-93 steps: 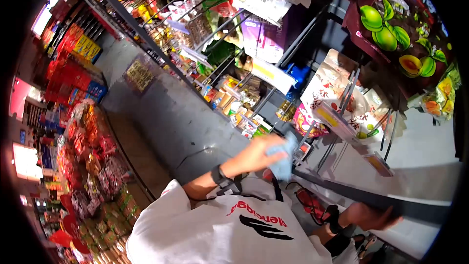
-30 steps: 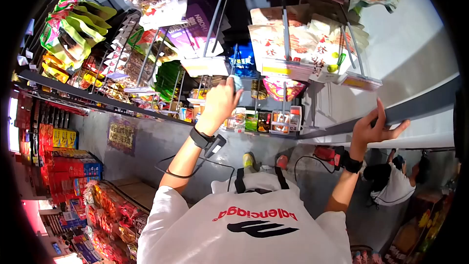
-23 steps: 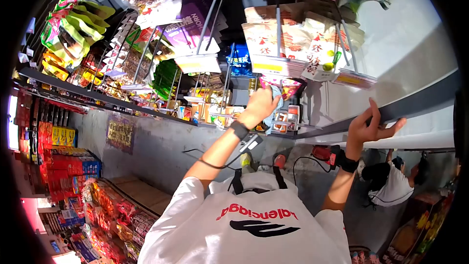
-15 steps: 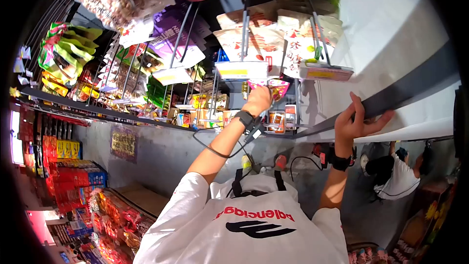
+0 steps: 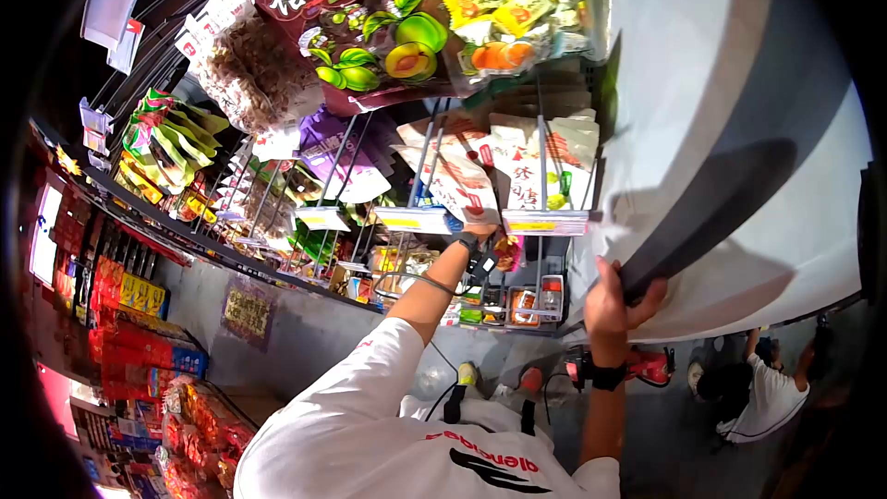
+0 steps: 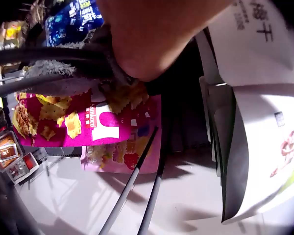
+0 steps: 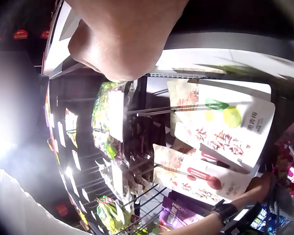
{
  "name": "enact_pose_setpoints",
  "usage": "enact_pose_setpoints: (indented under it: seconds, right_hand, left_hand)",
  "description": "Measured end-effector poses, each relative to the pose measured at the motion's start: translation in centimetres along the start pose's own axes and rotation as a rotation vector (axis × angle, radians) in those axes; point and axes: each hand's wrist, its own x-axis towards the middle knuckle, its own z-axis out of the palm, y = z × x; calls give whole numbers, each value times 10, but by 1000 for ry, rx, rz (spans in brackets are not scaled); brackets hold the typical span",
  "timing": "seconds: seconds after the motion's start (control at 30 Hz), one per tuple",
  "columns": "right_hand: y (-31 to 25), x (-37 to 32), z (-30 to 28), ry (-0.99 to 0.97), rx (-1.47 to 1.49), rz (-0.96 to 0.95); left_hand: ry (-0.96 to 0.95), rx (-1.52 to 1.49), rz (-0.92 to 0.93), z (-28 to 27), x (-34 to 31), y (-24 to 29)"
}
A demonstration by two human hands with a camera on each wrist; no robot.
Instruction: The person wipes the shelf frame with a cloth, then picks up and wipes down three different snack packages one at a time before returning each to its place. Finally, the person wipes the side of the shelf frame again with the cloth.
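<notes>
My left hand (image 5: 479, 230) reaches in among the hanging snack pouches, just under a white price strip, its fingers mostly hidden in the head view. In the left wrist view it holds a grey-blue fuzzy cloth (image 6: 59, 73), bunched below the hand. A magenta snack bag (image 6: 78, 122) hangs directly under the cloth, and a blue bag (image 6: 73, 22) is beside it. White printed pouches (image 6: 269, 132) hang close to the right of that hand. My right hand (image 5: 612, 314) rests against the dark edge strip (image 5: 702, 212) of the white side panel, fingers spread.
Metal hooks (image 6: 132, 191) jut out below the left hand. Large plum candy bags (image 5: 370, 37) hang higher up. Small packaged goods (image 5: 525, 305) stand in a low wire basket. Another person (image 5: 767, 397) crouches at the lower right. A thin cable runs by the left forearm.
My left hand moved the cloth from near the blue bag rightward past the magenta bag, then farther in among the pouches. The head view tilted up; the right hand stays at the panel edge.
</notes>
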Motion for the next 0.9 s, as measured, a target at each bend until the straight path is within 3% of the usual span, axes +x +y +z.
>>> enact_pose_setpoints:
  seconds: [0.1,0.17,0.2,0.23,0.3,0.33,0.37,0.4,0.43,0.5,0.57,0.63,0.67,0.7,0.73,0.77,0.8,0.83,0.87,0.9]
  right_hand:
    - [-4,15,-14,-43,-25,-31]
    - [-4,23,-6,46,22,-82]
    - [-3,20,-3,80,60,-60]
    - [-2,15,-1,87,102,-39]
    - [-2,14,-3,74,23,-48]
    - [1,1,12,172,119,3]
    - [4,-13,22,204,186,99]
    - [-1,-21,29,284,445,383]
    - [-5,-26,34,351,695,673]
    - [2,2,8,27,102,45]
    - [-3,16,-2,35,-89,-73]
    - [7,-14,17,71,193,161]
    - [4,7,-4,-17,15,-44]
    - [2,12,-7,-24,16,-48]
    - [0,14,-9,-27,69,-29]
    - [-1,14,-11,-32,124,-11]
    - [-4,15,-12,-54,120,14]
    - [-4,14,-11,-67,126,9]
    - [-3,12,-9,-51,142,25]
    - [-2,11,-9,-35,161,38]
  left_hand:
    - [-53,291,-74,2,-23,41]
    - [-63,505,-116,-20,-20,92]
    - [-90,646,-228,-20,-22,131]
    - [54,717,-92,-18,-28,131]
    - [111,762,22,-24,-46,169]
    - [-54,874,0,-26,-52,155]
    - [-170,817,-171,-26,-59,146]
    - [-148,752,-185,-31,-73,176]
    - [-244,742,-276,-39,-82,202]
    - [-329,742,-286,-52,-102,228]
    - [-360,679,-292,-66,-122,247]
    - [-487,709,-191,-91,-128,270]
    - [-436,744,-129,-106,-135,306]
    - [-362,730,-65,-121,-145,324]
    - [-300,653,-114,-136,-153,343]
    - [-200,627,-16,-154,-165,333]
    - [-132,625,-232,-178,-169,371]
    - [8,629,-222,-203,-179,352]
    - [141,741,-379,-228,-183,347]
    - [260,698,-301,-261,-185,330]
